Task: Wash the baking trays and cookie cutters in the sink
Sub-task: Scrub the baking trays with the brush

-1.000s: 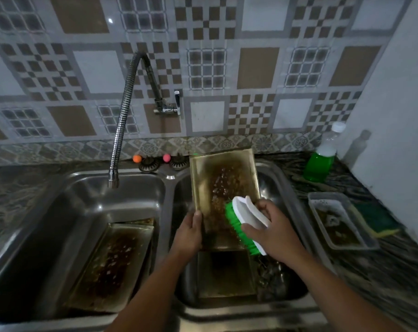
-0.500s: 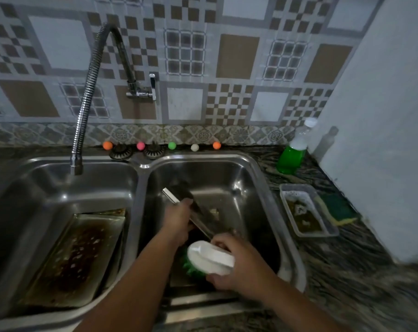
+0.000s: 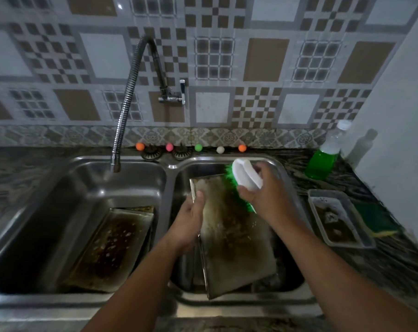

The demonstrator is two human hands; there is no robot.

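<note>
Trays number two clearly: one baking tray propped in the right basin, its near corner over the front rim, and a second tray leaning at 8 o'clock in the left basin. Left hand grips the first tray's left edge; right hand grasps a scrub brush at its far right corner. Five small balls line the back ledge.

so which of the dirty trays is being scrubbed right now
The baking tray in the right basin, gripped by the left hand under the brush; the left-basin tray lies untouched.
</note>
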